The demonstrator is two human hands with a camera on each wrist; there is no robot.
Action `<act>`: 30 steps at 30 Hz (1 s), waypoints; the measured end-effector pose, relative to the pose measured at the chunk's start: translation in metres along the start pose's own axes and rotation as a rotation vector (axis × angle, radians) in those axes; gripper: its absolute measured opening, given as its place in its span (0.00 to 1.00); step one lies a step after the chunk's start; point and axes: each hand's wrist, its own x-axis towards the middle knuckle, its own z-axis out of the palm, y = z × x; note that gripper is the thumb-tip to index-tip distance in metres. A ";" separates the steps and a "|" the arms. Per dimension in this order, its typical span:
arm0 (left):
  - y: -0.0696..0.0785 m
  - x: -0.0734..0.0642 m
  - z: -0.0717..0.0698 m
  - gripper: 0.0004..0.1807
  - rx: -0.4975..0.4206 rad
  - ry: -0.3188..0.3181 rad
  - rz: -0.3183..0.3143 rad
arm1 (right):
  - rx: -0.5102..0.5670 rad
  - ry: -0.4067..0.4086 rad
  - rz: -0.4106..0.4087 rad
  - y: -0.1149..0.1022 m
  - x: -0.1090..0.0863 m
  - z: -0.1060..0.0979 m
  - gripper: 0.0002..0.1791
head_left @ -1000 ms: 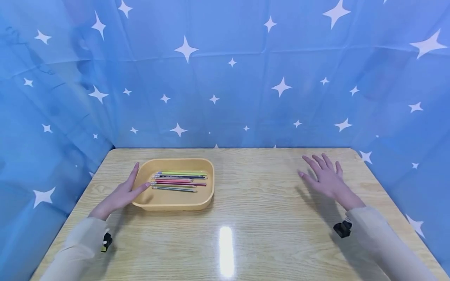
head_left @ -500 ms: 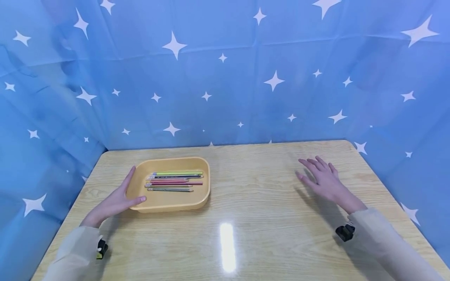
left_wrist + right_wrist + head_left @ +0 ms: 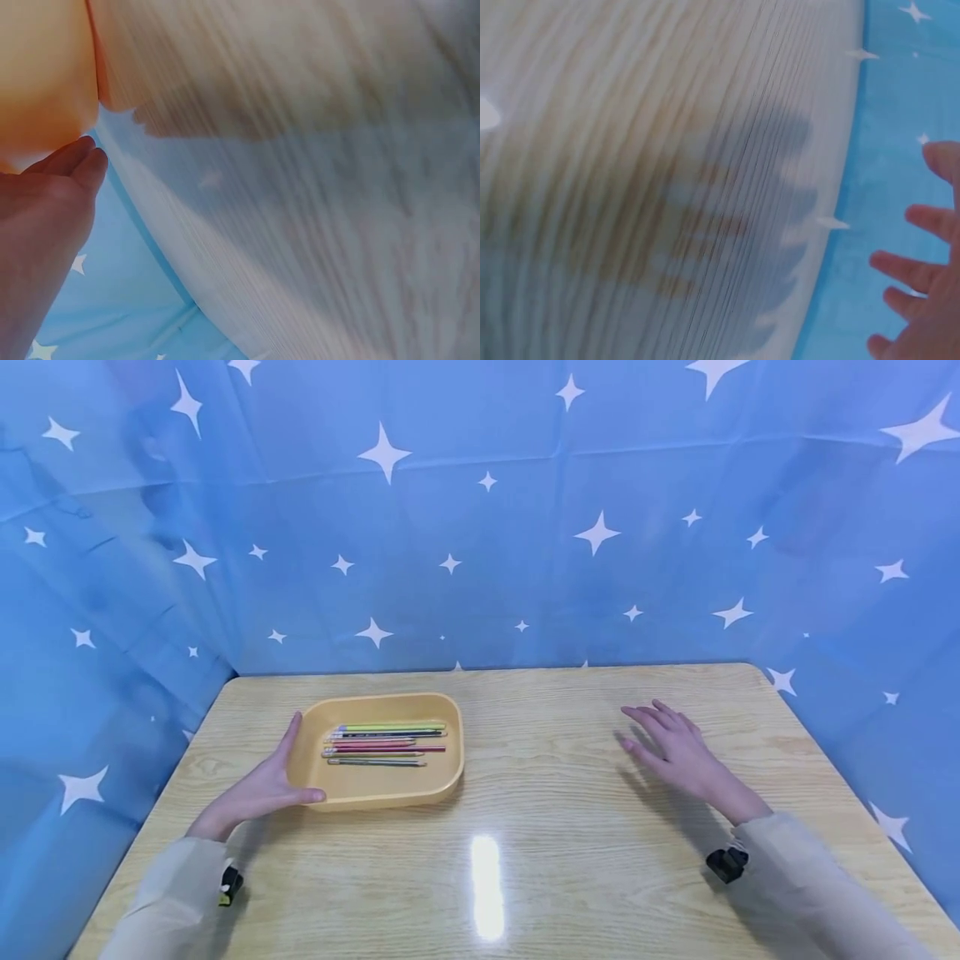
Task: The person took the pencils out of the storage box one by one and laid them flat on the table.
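Looks early on imo: the pencils [image 3: 386, 749] already lie side by side in the yellow tray [image 3: 390, 785], neither hand has one out, and afaict the tray's still flat on the desk [image 3: 555, 793], no lift yet. It's near the far left corner btw. Left hand [image 3: 262, 789] is wide, thumb on the near rim, other fingers along the left side, so touching but no tight grip. Right hand [image 3: 686, 764] hangs over the desk's right half, fingers spread, holding nothing. Vs 1 sec ago: left thumb's dropped from over the pencil ends to the rim, right hand's a bit closer to the tray.
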 end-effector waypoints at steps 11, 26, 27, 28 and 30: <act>0.013 0.006 0.011 0.73 0.021 -0.004 -0.037 | 0.148 0.003 -0.069 -0.023 0.018 0.012 0.27; 0.020 0.016 0.023 0.73 0.033 -0.039 -0.004 | 0.579 -0.050 0.011 -0.077 0.054 0.024 0.13; 0.020 0.017 0.023 0.73 0.033 -0.040 -0.006 | 0.602 -0.063 0.020 -0.081 0.057 0.025 0.13; 0.019 0.017 0.023 0.73 0.030 -0.042 -0.008 | 0.618 -0.076 0.021 -0.085 0.061 0.026 0.13; 0.020 0.017 0.023 0.73 0.022 -0.045 -0.012 | 0.640 -0.097 0.007 -0.095 0.068 0.028 0.12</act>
